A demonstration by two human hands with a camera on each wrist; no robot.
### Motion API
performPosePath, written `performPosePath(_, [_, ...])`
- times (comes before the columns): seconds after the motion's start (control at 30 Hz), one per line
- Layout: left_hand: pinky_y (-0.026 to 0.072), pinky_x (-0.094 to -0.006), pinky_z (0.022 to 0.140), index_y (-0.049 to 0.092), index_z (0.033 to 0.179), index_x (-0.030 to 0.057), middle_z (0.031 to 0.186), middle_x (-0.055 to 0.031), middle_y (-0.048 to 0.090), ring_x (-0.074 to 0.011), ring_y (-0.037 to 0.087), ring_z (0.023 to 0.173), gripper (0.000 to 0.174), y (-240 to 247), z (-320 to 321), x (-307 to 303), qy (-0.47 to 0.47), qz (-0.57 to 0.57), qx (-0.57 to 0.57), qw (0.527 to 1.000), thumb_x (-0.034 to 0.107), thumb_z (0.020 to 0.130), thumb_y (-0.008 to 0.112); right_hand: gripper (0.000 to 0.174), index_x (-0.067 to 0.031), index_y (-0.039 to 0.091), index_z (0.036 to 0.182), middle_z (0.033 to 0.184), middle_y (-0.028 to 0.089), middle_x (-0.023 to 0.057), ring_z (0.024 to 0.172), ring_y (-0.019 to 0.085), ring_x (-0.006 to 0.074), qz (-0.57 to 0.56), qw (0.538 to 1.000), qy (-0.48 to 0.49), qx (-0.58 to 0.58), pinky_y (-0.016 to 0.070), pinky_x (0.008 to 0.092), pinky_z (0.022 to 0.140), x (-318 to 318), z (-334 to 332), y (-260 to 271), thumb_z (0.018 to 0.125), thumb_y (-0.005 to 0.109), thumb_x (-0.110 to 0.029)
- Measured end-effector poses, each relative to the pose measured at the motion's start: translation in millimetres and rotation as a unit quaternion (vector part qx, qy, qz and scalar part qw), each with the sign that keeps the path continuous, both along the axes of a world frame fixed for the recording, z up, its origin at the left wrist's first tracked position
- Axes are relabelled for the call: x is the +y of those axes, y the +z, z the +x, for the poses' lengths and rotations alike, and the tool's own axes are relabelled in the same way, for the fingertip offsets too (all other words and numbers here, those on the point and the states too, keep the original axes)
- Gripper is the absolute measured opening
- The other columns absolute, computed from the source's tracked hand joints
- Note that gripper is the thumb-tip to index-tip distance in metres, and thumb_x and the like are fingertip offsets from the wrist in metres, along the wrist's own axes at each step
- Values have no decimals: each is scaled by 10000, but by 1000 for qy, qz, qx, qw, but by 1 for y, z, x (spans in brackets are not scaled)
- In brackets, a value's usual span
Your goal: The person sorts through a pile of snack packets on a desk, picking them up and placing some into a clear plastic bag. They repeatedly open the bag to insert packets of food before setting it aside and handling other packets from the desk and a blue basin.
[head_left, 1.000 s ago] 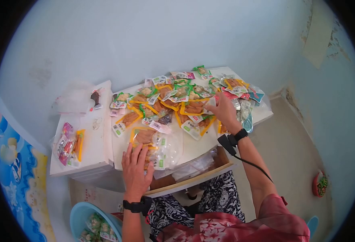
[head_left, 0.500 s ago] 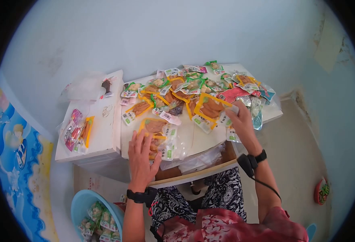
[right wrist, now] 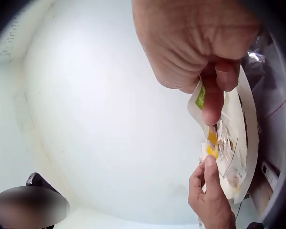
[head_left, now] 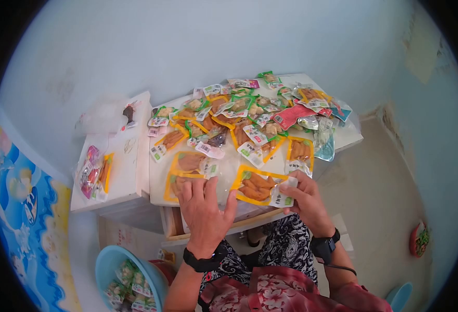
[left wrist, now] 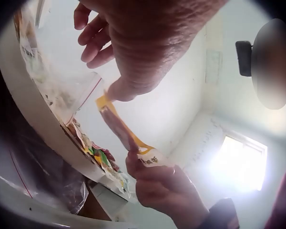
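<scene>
My right hand pinches the white printed end of a yellow-edged snack packet with orange-brown pieces inside. It is held above the front of the white desk. My left hand has its fingers spread, the thumb touching the packet's yellow left corner. In the left wrist view the left fingers stand apart from that corner. Beneath them lie yellow-edged packets beside clear plastic, partly hidden by the hand. The right wrist view shows the right thumb and fingers closed on the packet's white end.
Many snack packets are heaped along the back of the desk. Another yellow-edged packet lies near its right side. A drawer stands open below. A blue basin with green-edged packets is at the lower left.
The right hand has picked a yellow-edged packet from the heap and brought it toward me and the left hand. The left hand has shifted right, its thumb now at the packet's corner.
</scene>
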State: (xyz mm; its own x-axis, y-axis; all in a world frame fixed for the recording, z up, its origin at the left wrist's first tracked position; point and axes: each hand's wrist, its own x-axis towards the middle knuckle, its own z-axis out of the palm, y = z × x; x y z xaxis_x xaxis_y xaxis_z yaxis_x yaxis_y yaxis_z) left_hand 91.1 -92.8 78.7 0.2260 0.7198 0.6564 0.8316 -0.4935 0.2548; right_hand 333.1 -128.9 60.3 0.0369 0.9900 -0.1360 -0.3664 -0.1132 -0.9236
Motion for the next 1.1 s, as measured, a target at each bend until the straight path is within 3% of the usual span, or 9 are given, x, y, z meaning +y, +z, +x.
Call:
performPosePath(0.17, [461,-470,839,661,956,45,917,-110,611,-345,565,947,141,-10,-5,5,-11,-12,15,1000,89,847,739,167,-19,569,1116,939,701,75,668,671,114,-17,999,39,4,543,243,501,14,-7,1,998,664,-90])
performPosePath(0.27, [462,-459,784,651,924,50,877,-106,601,-340,568,888,95,-3,-3,2,-7,36,0,999,24,856,711,182,-20,570,1126,945,699,74,652,659,117,-16,998,63,7,531,245,497,27,-13,6,991,670,-92])
performPosePath(0.53, [427,-438,703,674,966,88,846,-68,556,-294,550,827,163,-9,-6,2,-24,94,-16,995,50,822,740,241,-16,555,1189,942,697,73,574,646,128,-4,996,77,36,463,230,470,61,-59,-11,996,668,-107])
performPosePath(0.63, [419,-427,697,686,982,97,847,-45,556,-269,551,827,200,-12,-7,1,-34,98,-17,994,41,801,747,233,-14,554,1184,912,694,67,585,655,128,3,995,83,53,399,218,447,69,-76,-10,1001,662,-109])
performPosePath(0.83, [413,-404,701,716,1016,107,854,-8,564,-232,556,836,248,-14,-14,-3,-56,96,-27,993,31,781,745,278,-15,528,1257,926,685,48,647,671,107,2,992,111,66,364,207,451,93,-89,-25,1014,637,-92])
performPosePath(0.93, [416,-396,708,723,1019,102,865,-6,579,-229,563,847,257,-21,-15,-4,-69,92,-39,993,26,773,744,259,-11,559,1221,839,680,50,595,632,96,14,992,93,87,365,217,452,92,-99,-24,994,656,-90])
performPosePath(1.03, [435,-405,731,712,1005,93,871,-32,597,-256,572,850,255,-24,-11,-6,-91,78,-51,991,10,766,747,370,25,558,1298,836,668,33,619,618,92,55,994,63,76,415,227,484,90,-122,-17,971,694,-82])
performPosePath(1.1, [446,-412,741,705,996,88,872,-46,604,-271,576,850,254,-22,-11,-7,-99,71,-57,991,3,762,749,416,50,551,1329,882,673,37,662,641,101,89,993,79,10,443,230,507,98,-115,-22,963,706,-73])
